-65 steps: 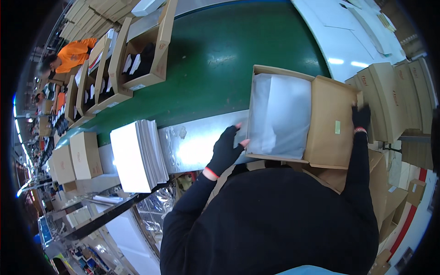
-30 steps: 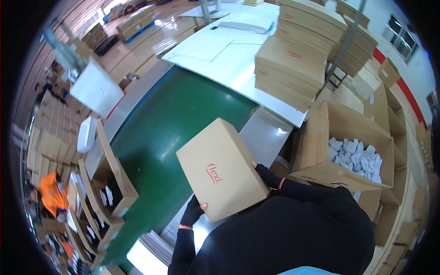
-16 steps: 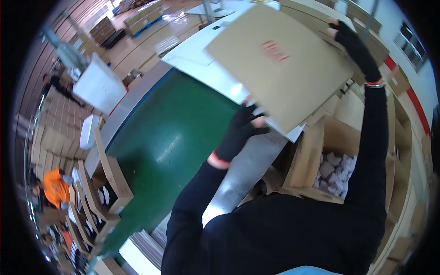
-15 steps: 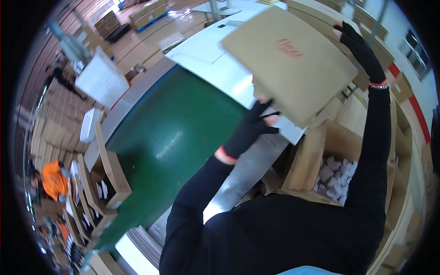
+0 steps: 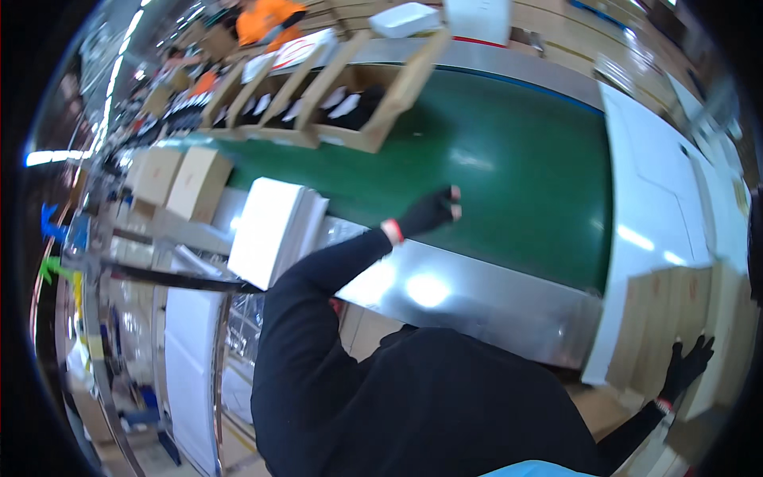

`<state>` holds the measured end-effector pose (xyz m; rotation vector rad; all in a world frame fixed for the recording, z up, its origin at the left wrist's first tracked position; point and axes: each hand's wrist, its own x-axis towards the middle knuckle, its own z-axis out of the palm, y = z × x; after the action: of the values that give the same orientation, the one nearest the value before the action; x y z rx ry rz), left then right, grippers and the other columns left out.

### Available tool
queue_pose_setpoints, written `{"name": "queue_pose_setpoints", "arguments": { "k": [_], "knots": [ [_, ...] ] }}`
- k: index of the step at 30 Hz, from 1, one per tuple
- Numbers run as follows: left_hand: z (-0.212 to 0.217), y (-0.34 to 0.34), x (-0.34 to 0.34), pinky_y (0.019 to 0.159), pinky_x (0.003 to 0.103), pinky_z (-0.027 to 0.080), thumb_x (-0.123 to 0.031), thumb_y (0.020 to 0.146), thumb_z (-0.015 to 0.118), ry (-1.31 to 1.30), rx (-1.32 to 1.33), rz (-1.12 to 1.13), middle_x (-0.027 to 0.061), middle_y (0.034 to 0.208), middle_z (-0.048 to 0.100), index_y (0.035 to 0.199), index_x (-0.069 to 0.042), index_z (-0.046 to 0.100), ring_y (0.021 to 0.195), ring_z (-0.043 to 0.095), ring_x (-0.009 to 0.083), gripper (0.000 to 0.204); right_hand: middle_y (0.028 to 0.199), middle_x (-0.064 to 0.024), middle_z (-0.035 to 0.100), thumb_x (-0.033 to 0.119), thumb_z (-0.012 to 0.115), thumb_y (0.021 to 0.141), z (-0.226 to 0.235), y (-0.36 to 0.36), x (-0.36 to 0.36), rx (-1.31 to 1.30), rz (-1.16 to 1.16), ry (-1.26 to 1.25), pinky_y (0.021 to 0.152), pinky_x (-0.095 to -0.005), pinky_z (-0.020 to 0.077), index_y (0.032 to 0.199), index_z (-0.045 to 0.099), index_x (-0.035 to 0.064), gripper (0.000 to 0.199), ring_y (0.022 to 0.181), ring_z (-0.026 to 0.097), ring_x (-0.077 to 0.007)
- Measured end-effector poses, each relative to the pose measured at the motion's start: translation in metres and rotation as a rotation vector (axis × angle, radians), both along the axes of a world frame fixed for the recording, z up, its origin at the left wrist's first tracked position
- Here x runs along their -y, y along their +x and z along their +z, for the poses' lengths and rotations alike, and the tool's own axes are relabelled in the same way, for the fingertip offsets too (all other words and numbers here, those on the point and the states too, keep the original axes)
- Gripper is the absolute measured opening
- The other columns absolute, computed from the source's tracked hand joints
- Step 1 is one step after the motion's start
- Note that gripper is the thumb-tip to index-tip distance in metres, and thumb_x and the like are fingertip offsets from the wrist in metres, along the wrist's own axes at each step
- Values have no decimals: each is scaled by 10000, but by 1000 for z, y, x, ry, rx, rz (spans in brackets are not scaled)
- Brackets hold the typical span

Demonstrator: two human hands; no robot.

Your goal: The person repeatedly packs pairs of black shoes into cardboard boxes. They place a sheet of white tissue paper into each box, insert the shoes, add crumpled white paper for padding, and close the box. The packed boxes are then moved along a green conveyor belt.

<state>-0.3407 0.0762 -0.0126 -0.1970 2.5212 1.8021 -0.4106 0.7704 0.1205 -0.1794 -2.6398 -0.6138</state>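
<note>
My left hand (image 5: 433,211), in a black glove with bare fingertips, hovers above the near side of a green conveyor belt (image 5: 509,183). Its fingertips are apart and nothing shows between them. At the far right, my right hand (image 5: 687,370), gloved the same way, lies against brown cardboard boxes (image 5: 664,318) with its fingers spread. These boxes stand together on the end of a white table (image 5: 648,183); their far side blurs into the picture's dark rim.
Open cartons (image 5: 358,135) with dark and white contents line the belt's far left. Left of my arm stands a stack of white sheets (image 5: 270,222), with closed boxes (image 5: 199,183) beyond. A metal ledge (image 5: 477,294) edges the belt. A person in orange (image 5: 266,20) is across it.
My view has swung left. The large flat cardboard box between my hands is no longer held there; my right hand now rests on boxes at the right, my left over the belt.
</note>
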Motion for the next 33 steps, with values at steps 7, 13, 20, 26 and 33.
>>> {"name": "queue_pose_setpoints", "arguments": {
  "k": [7, 13, 20, 26, 33],
  "knots": [
    [111, -116, 152, 825, 450, 488, -533, 730, 699, -844, -417, 529, 229, 1048, 619, 1236, 20, 507, 926, 626, 386, 774, 1398, -148, 461, 174, 715, 807, -65, -1, 273, 704, 677, -955, 1081, -368, 324, 1403, 396, 56, 687, 1324, 407, -282],
    [13, -215, 172, 824, 459, 494, -426, 732, 654, -657, -94, -3, 226, 995, 651, 1047, 18, 608, 922, 633, 381, 546, 1356, -154, 495, 153, 735, 778, -49, 21, 368, 786, 681, -852, 1033, -381, 375, 1368, 439, 52, 669, 1261, 470, -303],
    [25, -220, 44, 773, 444, 487, -420, 793, 644, -115, -320, -147, 230, 833, 653, 1010, 17, 544, 845, 636, 395, 499, 1271, -198, 532, 214, 711, 790, -83, 31, 498, 915, 966, -767, 1000, -399, 416, 1351, 456, 56, 636, 1185, 516, -349],
    [76, -112, 47, 825, 366, 502, -267, 850, 698, 77, -605, -377, 148, 1066, 647, 1348, -43, 457, 942, 655, 271, 597, 1002, -179, 615, 279, 663, 786, -206, -45, 567, 488, 1099, -437, 797, -464, 477, 1104, 594, 59, 393, 929, 595, -352],
    [-21, 64, 193, 763, 254, 465, -195, 927, 595, 281, 116, 264, 43, 987, 633, 1287, -40, 516, 864, 574, 97, 400, 931, -190, 659, 214, 688, 713, -243, -98, 524, 1059, 719, -422, 810, -453, 493, 901, 691, 65, 240, 890, 620, -354]
  ]
}}
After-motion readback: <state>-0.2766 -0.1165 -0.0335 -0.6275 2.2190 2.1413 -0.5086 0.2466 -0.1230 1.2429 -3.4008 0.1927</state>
